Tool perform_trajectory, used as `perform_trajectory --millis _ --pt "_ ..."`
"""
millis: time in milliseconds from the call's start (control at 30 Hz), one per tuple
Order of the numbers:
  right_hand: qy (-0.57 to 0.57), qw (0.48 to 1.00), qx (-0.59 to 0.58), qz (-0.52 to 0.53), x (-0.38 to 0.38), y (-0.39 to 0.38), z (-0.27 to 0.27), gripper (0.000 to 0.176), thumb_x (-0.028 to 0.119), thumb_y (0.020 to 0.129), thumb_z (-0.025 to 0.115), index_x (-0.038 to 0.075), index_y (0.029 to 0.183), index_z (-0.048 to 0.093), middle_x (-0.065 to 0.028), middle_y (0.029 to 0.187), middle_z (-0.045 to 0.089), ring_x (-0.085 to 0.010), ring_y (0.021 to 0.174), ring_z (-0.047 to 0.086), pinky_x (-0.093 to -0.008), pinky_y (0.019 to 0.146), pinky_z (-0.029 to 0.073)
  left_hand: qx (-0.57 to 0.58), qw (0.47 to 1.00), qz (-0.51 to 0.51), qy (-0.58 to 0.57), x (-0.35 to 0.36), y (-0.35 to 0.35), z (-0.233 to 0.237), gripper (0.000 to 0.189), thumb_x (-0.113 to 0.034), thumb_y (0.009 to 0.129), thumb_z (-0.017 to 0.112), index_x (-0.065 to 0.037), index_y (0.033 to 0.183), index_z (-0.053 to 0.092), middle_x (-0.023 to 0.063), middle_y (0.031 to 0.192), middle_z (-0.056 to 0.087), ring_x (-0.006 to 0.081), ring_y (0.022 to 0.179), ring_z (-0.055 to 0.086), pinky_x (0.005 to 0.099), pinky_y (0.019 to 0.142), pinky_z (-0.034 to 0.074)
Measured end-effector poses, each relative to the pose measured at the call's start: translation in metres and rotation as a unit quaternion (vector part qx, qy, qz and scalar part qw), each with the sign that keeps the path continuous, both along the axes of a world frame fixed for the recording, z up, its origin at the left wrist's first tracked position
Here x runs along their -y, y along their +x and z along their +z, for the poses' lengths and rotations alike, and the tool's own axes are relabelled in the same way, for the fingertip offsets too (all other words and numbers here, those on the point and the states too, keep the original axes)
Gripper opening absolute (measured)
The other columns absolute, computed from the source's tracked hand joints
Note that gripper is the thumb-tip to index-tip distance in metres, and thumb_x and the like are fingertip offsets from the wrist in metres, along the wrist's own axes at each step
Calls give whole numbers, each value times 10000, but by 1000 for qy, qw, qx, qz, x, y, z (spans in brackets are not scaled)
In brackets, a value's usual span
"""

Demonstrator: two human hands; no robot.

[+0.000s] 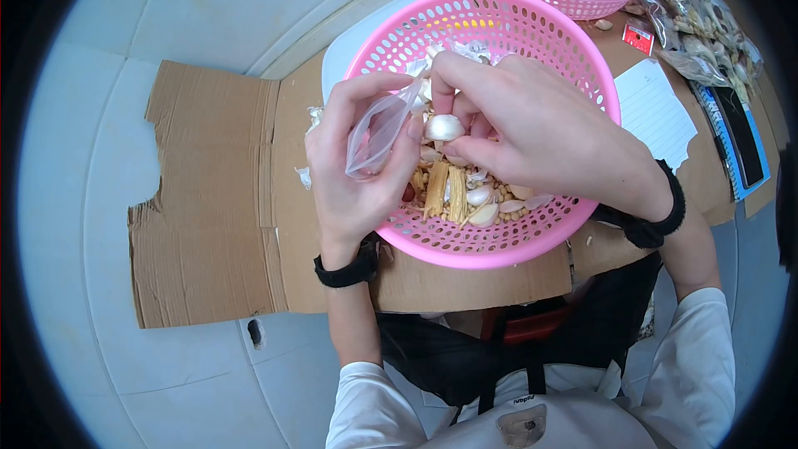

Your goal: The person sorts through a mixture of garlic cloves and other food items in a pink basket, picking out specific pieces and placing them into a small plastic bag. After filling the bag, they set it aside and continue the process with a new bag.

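My left hand (353, 154) pinches a small clear plastic bag (378, 137) near its mouth, at the left side of a pink perforated basket (490, 262). Close beside it, my right hand (532, 120) grips a white garlic clove (444, 127) between thumb and fingers, just right of the bag. Both hands are over the basket. Below them in the basket lie several more garlic cloves (482, 214), yellowish dried sticks (436, 189) and small round beans (505, 193). My hands hide part of the contents.
A second pink basket (573, 4) with clear plastic stands behind. To the right are filled plastic bags (706, 33), a red-and-white box (637, 39), lined paper (657, 112), and a blue notebook (723, 141) with a black phone (740, 137) on it. Cardboard (208, 199) covers the surface.
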State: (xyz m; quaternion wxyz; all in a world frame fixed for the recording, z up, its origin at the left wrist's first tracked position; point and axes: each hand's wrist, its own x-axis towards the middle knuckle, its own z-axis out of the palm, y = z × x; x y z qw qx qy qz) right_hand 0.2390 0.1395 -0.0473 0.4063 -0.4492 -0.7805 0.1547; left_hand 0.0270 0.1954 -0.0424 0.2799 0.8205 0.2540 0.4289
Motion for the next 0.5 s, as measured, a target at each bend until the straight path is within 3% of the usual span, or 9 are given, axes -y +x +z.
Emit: perform_trajectory --millis 500 --pt "19 1000 -4 -3 0 0 -4 251 42 877 689 27 1056 514 -172 721 668 -389 719 679 -470 626 459 -7 1000 6 8 -1 0 -1 352 6 896 759 12 1219 620 93 1038 729 132 904 703 276 807 552"
